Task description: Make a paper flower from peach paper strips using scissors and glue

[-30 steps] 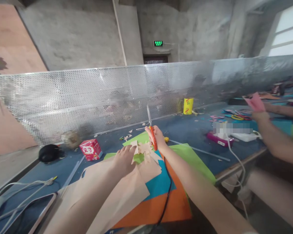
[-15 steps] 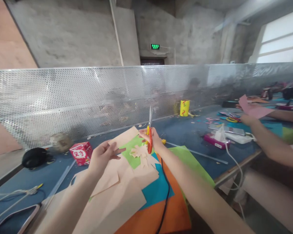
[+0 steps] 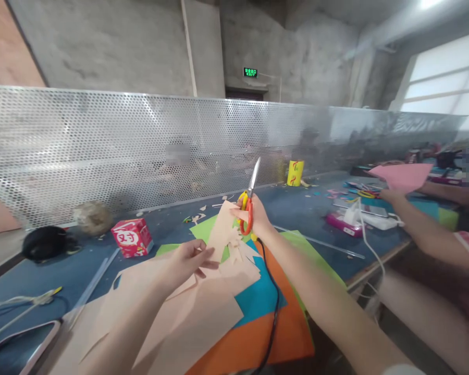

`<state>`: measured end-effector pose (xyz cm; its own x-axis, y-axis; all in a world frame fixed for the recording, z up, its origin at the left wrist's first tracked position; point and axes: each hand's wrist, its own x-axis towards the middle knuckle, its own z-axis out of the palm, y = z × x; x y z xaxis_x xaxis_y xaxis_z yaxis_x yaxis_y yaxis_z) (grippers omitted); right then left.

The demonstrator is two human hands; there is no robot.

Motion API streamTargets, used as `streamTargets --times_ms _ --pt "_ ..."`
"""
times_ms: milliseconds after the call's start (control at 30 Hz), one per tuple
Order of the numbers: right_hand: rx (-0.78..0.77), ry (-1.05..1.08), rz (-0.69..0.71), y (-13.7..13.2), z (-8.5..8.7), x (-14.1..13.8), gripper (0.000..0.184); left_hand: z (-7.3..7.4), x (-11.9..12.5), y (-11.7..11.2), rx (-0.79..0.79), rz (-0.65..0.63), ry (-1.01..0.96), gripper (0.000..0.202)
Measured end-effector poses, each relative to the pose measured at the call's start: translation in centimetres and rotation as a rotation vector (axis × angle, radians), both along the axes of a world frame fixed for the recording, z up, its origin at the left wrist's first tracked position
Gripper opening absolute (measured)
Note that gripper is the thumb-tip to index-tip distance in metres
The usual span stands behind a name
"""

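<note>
My right hand (image 3: 259, 214) is wrapped round a pair of scissors (image 3: 252, 182) with one orange and one yellow handle, blades shut and tipped up to the right. Its thumb and fingertip also touch the upper end of a piece of cream paper (image 3: 221, 227). At that paper's lower end, my left hand (image 3: 189, 259) pinches with curled fingers. Just behind it are cut, fringed cream paper pieces (image 3: 238, 250), partly hidden. Below both hands lie large cream sheets (image 3: 195, 312), over green, blue (image 3: 261, 302) and orange paper (image 3: 275, 338).
A red and white box (image 3: 132, 237) stands left of the sheets. A black cord (image 3: 276, 307) crosses the coloured paper. A yellow roll (image 3: 295, 173) is by the perforated metal screen (image 3: 113, 151). At right, another person's hand (image 3: 393, 197) holds pink paper (image 3: 402, 176). A phone (image 3: 23, 349) lies front left.
The cream paper has swung to a steeper angle, and my left hand has moved right with it. The scissors have tilted rightward. The other person's pink paper has turned.
</note>
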<state>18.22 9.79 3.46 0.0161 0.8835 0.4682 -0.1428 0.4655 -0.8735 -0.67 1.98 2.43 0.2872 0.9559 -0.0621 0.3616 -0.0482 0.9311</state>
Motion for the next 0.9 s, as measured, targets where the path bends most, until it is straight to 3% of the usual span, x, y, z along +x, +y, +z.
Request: streamTargets --times_ms 100,200,300,400,500,633,767,900 --pt "-0.002 -0.068 0.083 -0.9 0.2 -0.3 0.047 0.0 -1.1 -0.2 0.079 -0.122 0.135 0.027" --pt "-0.017 -0.120 0.224 -1.8 -0.1 -1.1 0.049 0.0 -1.9 -0.1 0.264 -0.074 0.155 0.032" --pt "-0.040 -0.135 0.310 -2.4 -0.6 -1.9 0.049 0.0 -1.8 -0.1 0.244 -0.097 0.127 0.032" --pt "-0.059 -0.130 0.299 -2.8 -0.7 -2.4 0.047 0.2 -1.3 -0.3 0.259 -0.137 0.182 0.029" --pt "-0.052 -0.112 0.293 -2.8 -0.9 -2.3 0.040 0.7 -1.3 -0.4 0.315 -0.019 0.143 0.030" --pt "-0.062 -0.135 0.332 -2.9 -1.3 -2.0 0.027 1.5 -1.9 -0.3 0.366 0.210 -0.142 0.020" --pt "-0.140 -0.262 0.355 -3.5 -1.7 -2.7 0.036 2.0 -2.2 -0.3 0.447 0.223 -0.361 0.028" --pt "-0.240 -0.232 0.376 -4.6 -1.5 -3.8 0.043 1.8 -2.6 -0.3 0.447 0.248 -0.343 0.029"
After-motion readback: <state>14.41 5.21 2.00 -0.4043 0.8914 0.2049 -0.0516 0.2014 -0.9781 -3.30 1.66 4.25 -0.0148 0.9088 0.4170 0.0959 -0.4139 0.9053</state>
